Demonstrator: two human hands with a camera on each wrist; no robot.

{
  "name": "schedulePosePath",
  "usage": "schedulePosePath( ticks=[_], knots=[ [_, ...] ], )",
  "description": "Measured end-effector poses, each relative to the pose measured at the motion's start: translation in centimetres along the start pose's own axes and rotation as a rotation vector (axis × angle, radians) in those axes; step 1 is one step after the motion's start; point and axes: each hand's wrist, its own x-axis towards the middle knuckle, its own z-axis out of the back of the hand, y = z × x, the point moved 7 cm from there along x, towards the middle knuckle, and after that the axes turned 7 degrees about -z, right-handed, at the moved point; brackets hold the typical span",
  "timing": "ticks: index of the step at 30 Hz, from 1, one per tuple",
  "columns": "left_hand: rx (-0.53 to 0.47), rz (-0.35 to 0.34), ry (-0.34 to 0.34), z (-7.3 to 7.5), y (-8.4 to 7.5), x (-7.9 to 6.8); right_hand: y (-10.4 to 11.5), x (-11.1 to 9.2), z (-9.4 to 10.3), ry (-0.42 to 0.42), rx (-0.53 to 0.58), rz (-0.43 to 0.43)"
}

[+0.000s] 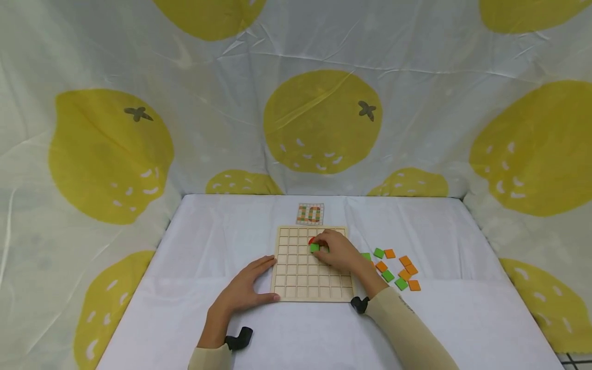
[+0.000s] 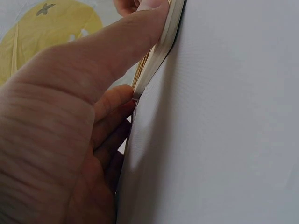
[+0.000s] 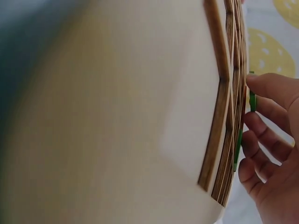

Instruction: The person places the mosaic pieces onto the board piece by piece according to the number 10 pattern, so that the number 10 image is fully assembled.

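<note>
A wooden grid board (image 1: pixel 296 282) lies flat on the white cloth. Over its upper middle, my right hand (image 1: pixel 339 251) pinches a green square tile (image 3: pixel 252 100) between thumb and index finger. A second green tile (image 3: pixel 238 145) sits on the board beneath the other fingers. Close to the pinched tile, a red piece (image 1: pixel 312 240) shows, partly covered by the fingertips. At the board's lower left, my left hand (image 1: pixel 245 288) touches the frame, with fingers extended along the left side and the thumb at the bottom corner.
Loose orange tiles (image 1: pixel 414 285) and green tiles (image 1: pixel 401 283) are scattered right of the board, some behind the right forearm. Beyond the board's far edge lies a small pattern card (image 1: pixel 310 214). Lemon-print cloth walls (image 1: pixel 222 128) enclose the back and sides.
</note>
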Motion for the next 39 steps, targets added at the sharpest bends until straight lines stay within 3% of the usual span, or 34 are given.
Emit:
schedulePosePath(
  ticks=[18, 24, 32, 39],
  knots=[
    [0.008, 0.009, 0.007, -0.1, 0.0, 0.1, 0.4, 0.1, -0.3, -0.021, -0.049, -0.006],
    [-0.001, 0.011, 0.007, -0.2, 0.0, 0.1, -0.1, -0.2, 0.1, -0.04, -0.017, -0.033],
    [-0.002, 0.024, -0.014, 0.1, 0.0, -0.3, -1.2, -1.8, 2.8, -0.085, 0.006, -0.064],
    [0.003, 0.019, 0.008, -0.1, 0.0, 0.1, -4.1, -4.9, 6.1, -0.15, -0.035, -0.08]
  ],
)
